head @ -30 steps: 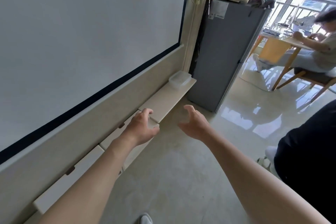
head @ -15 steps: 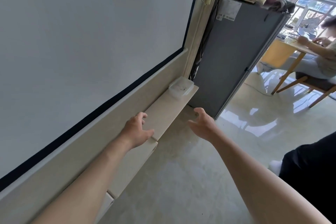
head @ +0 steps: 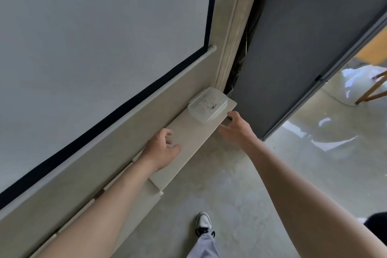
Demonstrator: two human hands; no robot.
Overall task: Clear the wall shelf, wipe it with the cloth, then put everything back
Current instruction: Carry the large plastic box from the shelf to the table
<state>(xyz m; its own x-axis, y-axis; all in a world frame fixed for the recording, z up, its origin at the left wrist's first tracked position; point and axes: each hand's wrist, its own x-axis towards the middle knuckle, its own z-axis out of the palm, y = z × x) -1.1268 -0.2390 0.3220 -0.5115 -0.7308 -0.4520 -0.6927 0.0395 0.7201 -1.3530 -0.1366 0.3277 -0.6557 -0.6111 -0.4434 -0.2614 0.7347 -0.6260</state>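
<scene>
A narrow cream wall shelf (head: 194,132) runs along the wall below a projector screen. At its far end sits a clear plastic lidded box (head: 207,103) with small bits inside. My left hand (head: 162,150) hovers over the shelf's middle, fingers loosely curled, holding nothing. Over the shelf's front edge, just short of the box, my right hand (head: 235,128) has its fingers spread and holds nothing. No cloth is in view.
A tall grey cabinet (head: 293,48) stands right past the shelf's end, with cables in the gap beside it. The white projector screen (head: 94,27) hangs above. Glossy floor (head: 230,195) lies below, with my shoe (head: 204,224) on it. A wooden chair leg (head: 372,90) shows far right.
I have stepped closer to the shelf's far end. Both hands have moved forward along the shelf toward the clear box, the right one now almost at it.
</scene>
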